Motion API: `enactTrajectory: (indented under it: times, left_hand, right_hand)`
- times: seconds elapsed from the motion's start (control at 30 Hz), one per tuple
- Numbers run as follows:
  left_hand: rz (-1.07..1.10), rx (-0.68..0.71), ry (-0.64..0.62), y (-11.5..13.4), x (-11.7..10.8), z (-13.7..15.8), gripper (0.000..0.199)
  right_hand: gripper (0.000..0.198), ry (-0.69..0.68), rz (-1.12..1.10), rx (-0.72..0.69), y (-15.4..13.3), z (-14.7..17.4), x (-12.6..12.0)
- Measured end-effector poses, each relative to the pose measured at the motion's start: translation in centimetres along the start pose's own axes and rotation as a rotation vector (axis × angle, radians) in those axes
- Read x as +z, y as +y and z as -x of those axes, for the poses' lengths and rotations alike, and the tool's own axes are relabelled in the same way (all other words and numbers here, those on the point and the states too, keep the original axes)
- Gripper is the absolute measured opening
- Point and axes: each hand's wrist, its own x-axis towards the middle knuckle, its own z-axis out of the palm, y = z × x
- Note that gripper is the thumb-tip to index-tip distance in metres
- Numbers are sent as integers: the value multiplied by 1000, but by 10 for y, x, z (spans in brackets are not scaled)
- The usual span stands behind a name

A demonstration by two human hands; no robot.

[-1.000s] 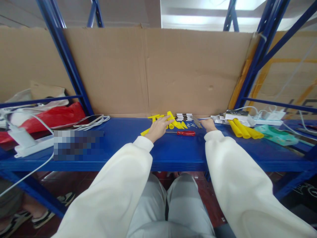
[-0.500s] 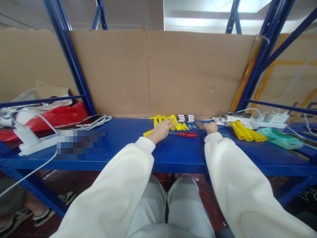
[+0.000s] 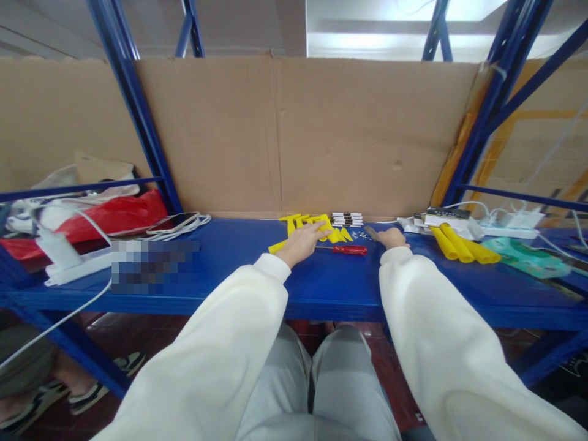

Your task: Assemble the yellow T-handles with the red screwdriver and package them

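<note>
My left hand [image 3: 301, 244] lies over yellow plastic pieces [image 3: 326, 228] with its fingers stretched out. Another yellow piece [image 3: 277, 247] shows beside its wrist. Just right of this hand is a screwdriver [image 3: 349, 250] with a red handle; part of its shaft is behind the fingers. My right hand [image 3: 392, 238] is closed at the table's back, and a flat grey-brown piece [image 3: 372, 233] sticks out at its fingertips; its kind is too small to tell. Small screws [image 3: 361, 235] lie scattered between the hands, in front of a stack of black-and-white sticks [image 3: 347, 218].
Yellow tubes [image 3: 463, 245], a green packet [image 3: 528, 257] and a small box [image 3: 446, 216] lie right on the blue table [image 3: 239, 282]. At left are a power strip [image 3: 80, 266], a red bag [image 3: 114, 214] and cables [image 3: 193, 225]. Cardboard [image 3: 220, 135] stands behind.
The whole view has shifted slightly to the right. Both hands keep nearly the same places over the table, and the grey-brown piece at my right fingertips has tilted a little.
</note>
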Motion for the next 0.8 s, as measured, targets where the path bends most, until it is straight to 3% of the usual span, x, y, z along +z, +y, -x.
enactTrajectory:
  times: [0.17,0.33,0.43,0.53,0.67,0.8]
  left_hand:
    - [12,-10,-4,0,0,0,54]
    - [61,14,44,-2,4,-1,45]
    - [73,19,52,-1,5,-1,37]
    - [71,31,45,1,3,-1,33]
    - [87,70,54,2,1,0,32]
    - [97,89,52,1,3,0,35]
  right_hand:
    - [41,104,86,-129,-9,10,-2]
    - [31,74,36,-646,-28,25,-1]
    - [42,-38,64,-959,-39,41,3]
    - [56,-140,162,-1147,-48,58,5]
    - [59,-204,271,-1271,-53,70,7]
    - [53,-216,298,-1262,-53,69,7]
